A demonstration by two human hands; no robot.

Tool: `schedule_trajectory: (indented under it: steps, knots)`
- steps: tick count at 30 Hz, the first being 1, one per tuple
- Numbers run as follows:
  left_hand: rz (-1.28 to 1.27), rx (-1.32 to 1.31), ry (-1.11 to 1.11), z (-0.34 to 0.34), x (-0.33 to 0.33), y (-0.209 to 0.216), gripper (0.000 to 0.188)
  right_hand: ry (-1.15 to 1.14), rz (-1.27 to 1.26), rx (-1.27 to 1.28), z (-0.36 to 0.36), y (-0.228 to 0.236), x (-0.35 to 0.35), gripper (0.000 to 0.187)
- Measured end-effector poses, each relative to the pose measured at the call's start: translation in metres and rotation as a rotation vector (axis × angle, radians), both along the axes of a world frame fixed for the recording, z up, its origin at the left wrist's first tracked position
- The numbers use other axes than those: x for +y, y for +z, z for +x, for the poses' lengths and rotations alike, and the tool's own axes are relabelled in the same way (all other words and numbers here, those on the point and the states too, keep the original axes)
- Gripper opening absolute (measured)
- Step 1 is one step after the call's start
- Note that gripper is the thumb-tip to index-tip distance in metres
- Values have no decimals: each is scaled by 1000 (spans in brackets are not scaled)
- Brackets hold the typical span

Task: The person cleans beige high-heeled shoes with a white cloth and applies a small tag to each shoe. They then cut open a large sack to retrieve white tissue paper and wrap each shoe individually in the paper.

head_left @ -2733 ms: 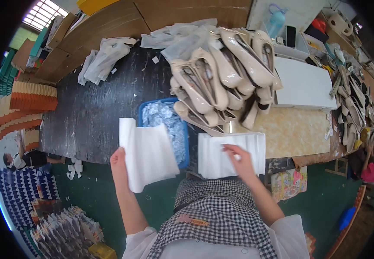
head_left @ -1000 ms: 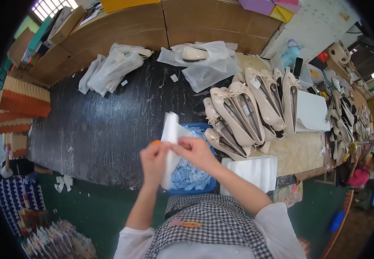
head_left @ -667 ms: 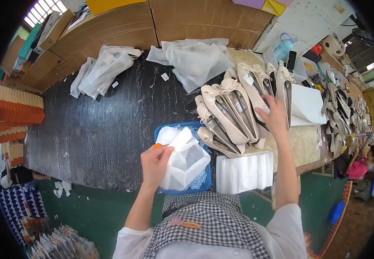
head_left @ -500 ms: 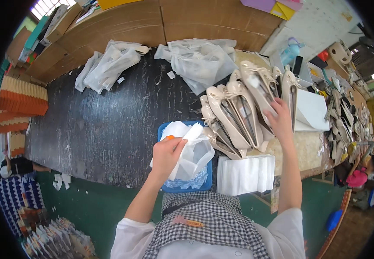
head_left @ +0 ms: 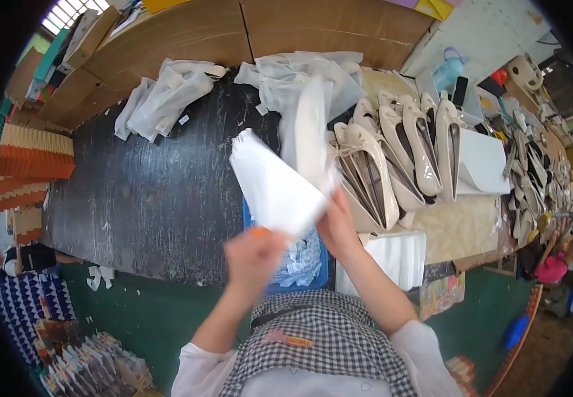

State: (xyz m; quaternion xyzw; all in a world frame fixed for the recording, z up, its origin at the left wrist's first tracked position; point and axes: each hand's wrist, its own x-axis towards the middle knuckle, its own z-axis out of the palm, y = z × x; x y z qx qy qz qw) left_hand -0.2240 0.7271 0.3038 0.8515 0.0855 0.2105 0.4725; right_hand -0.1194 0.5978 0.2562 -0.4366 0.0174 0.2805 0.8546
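Note:
A fan of white sheets [head_left: 276, 188] is pinched in my left hand [head_left: 254, 258], which is closed and blurred; something orange shows at its fingers. My right hand [head_left: 339, 225], just to the right, is closed around the near end of a beige shoe [head_left: 311, 126]. The shoe points away from me and is smeared by motion, with a filmy translucent bag [head_left: 288, 135] around it. Below the hands sits a blue basket [head_left: 324, 268] of crumpled pale-blue packets [head_left: 299, 263]. Several glossy beige flats [head_left: 382, 165] with bows lie right of my right hand.
Two heaps of shoes in translucent bags [head_left: 174, 99] lie along the table's far side, by a cardboard wall [head_left: 339, 30]. A stack of white bags [head_left: 397, 258] rests at the near edge. Orange-edged stacks [head_left: 38, 155] stand left. Another person [head_left: 554, 264] is at far right.
My right hand has taken a beige flat from the pile and swung it left beside the white sheets. The translucent bag from my left hand now surrounds the shoe.

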Motion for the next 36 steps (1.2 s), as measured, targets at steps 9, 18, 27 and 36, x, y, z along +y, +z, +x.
schedule_trajectory:
  steps: [9, 18, 27, 36]
  knots:
    - [-346, 139, 201, -5, 24, -34, 11, 91, -1152, -903, -5, 6, -93, 15]
    - [127, 179, -33, 31, 8, -34, 16, 9, -1324, -927, 39, 4, -128, 43]
    - [117, 47, -301, 2, -19, -29, 15, 702, -752, -162, -22, 46, -118, 33]
    - [-189, 127, 27, -12, 19, -5, 6, 615, -434, -216, -40, 5, -4, 17]
